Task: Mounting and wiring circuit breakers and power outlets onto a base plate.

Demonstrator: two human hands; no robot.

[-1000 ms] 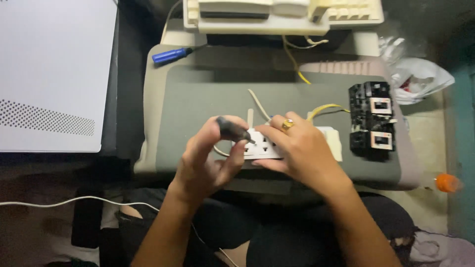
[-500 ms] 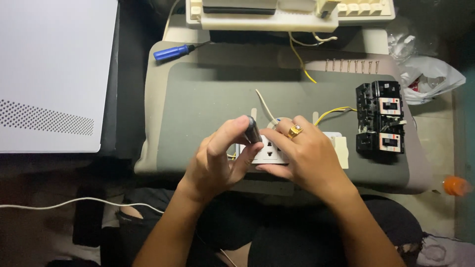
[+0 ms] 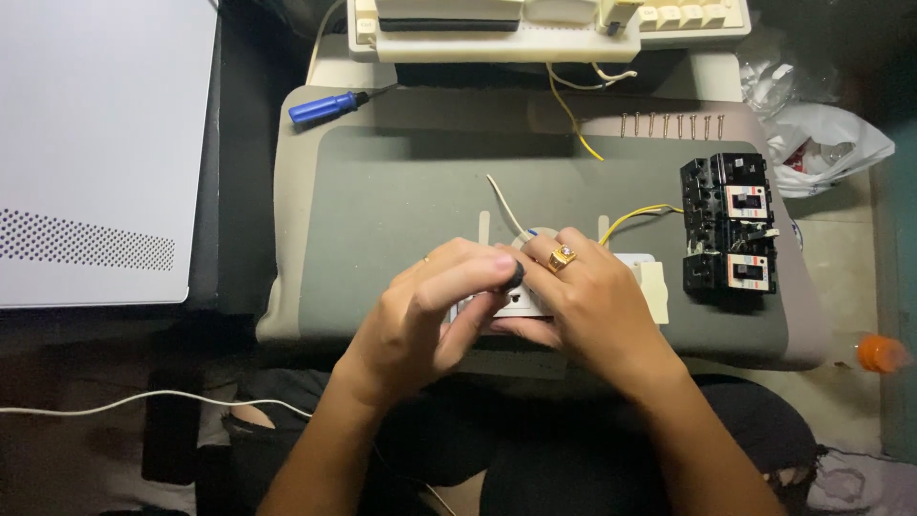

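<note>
Dim workspace, seen from above: a grey-green padded lap desk (image 3: 382, 191) rests across our knees, with a pale perforated panel (image 3: 95, 153) off its left edge.

Item, white socket plate (image 3: 521, 304): one, at the near edge of the desk, middle, mostly hidden between our two hands.

Item, left hand (image 3: 430, 315): curled shut around a dark tool handle (image 3: 514, 275), its tip pressed toward the plate.

Item, right hand (image 3: 583, 301): fingers closed over the plate's right side, holding it down; one gold ring (image 3: 561, 258) on a finger.

Item, wires: one white wire (image 3: 504, 203) rising from between our hands toward the desk's centre; one yellow wire (image 3: 635, 215) running right toward the breakers; another yellow wire (image 3: 568, 110) at the far edge.

Item, black circuit breakers (image 3: 731, 225): a cluster at the right edge, well apart from our hands; exact count unclear.

Item, blue-handled screwdriver (image 3: 330, 105): one, far left corner.

Item, nails (image 3: 669, 124): a row of eight or so, far right corner.

Item, cream device (image 3: 544, 24): one, beyond the far edge.

Item, plastic bag (image 3: 821, 134): one, off the right edge.
</note>
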